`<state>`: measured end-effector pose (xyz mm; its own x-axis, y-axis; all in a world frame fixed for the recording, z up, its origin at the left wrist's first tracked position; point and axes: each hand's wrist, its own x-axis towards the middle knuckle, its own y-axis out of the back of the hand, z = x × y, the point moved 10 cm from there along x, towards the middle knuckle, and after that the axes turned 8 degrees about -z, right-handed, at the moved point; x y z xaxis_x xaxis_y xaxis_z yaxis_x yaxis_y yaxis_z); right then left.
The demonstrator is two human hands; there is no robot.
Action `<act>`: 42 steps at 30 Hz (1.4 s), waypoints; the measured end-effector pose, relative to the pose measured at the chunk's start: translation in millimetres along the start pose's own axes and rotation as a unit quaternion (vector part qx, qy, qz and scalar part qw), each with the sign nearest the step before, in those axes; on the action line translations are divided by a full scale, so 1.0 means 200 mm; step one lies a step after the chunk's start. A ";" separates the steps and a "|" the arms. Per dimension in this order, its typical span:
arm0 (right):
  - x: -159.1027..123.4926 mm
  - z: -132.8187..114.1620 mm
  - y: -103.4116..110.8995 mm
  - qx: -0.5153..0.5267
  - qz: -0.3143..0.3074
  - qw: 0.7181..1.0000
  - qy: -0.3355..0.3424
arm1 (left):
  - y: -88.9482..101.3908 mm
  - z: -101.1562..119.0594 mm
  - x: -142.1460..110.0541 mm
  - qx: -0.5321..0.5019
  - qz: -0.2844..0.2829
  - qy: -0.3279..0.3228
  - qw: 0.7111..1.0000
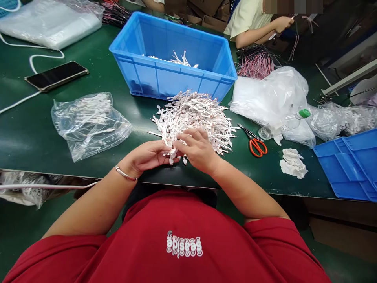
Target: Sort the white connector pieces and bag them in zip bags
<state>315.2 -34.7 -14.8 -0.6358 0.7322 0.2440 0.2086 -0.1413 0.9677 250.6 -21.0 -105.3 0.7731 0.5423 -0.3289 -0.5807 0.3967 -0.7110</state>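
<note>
A heap of short white cables with small plugs (pixel 200 114) lies on the green table (pixel 97 167). At its near edge, my left hand (pixel 151 154) is closed around several of these cables, thumb on top, with plugs poking out below the fingers. My right hand (pixel 198 151) reaches over the front of the heap. Its fingers are bent and touch the cables beside the left hand; its fingertips are partly hidden among them. Off to the left lies a clear plastic bag (pixel 91 125) with more white cables inside.
Behind the heap stands a blue bin (pixel 173 74) with white cables in it. Orange-handled scissors (pixel 257 146), a crumpled tissue (pixel 293 163) and a clear bottle (pixel 290 122) lie to the right. A phone (pixel 57 76) is at left. Across the table, a co-worker's hands (pixel 282 24) hold something thin.
</note>
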 end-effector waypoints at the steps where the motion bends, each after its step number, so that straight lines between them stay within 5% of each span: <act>1: 0.00 -0.03 -0.03 -0.004 -0.012 1.000 0.010 | -0.01 -0.01 0.00 -0.007 -0.014 -0.003 1.000; 6: 0.03 -0.07 -0.07 0.025 -0.033 0.999 0.002 | -0.02 -0.03 -0.01 0.037 -0.042 -0.004 0.998; 11: 0.03 0.03 -0.03 0.109 0.032 0.987 -0.115 | 0.04 0.06 -0.09 0.168 0.036 -0.084 0.981; 15: 0.03 0.02 -0.08 0.213 0.037 0.970 -0.116 | 0.04 0.21 -0.20 0.346 0.097 -0.215 0.908; 21: 0.07 -0.04 -0.21 0.265 -0.013 0.959 -0.099 | 0.09 0.19 -0.22 0.516 0.143 -0.210 0.818; 23: 0.07 -0.04 -0.23 0.273 -0.029 0.955 -0.108 | 0.10 0.19 -0.22 0.513 0.147 -0.215 0.818; 26: 0.06 -0.03 -0.23 0.309 -0.038 0.939 -0.147 | 0.11 0.19 -0.22 0.430 0.156 -0.208 0.865; 29: 0.01 -0.02 -0.26 0.465 -0.077 0.854 -0.219 | 0.12 0.16 -0.24 0.240 0.163 -0.193 0.937; 32: -0.07 -0.11 -0.36 0.665 -0.179 0.673 -0.270 | 0.06 0.11 -0.24 0.087 0.143 -0.162 0.972; 34: -0.13 -0.15 -0.38 0.725 -0.204 0.585 -0.300 | 0.02 0.07 -0.24 0.049 0.126 -0.132 0.982; 36: -0.17 -0.12 -0.39 0.736 -0.188 0.562 -0.327 | 0.00 0.05 -0.22 0.032 0.120 -0.112 0.986; 42: -0.24 -0.14 -0.43 0.741 -0.164 0.559 -0.334 | -0.02 -0.03 -0.16 0.003 0.146 -0.069 0.987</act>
<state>307.6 -76.4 -108.4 -0.5046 0.7121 -0.4882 0.8633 0.4179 -0.2829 229.5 -44.1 -95.6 0.5306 0.7299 -0.4308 -0.7754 0.2129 -0.5945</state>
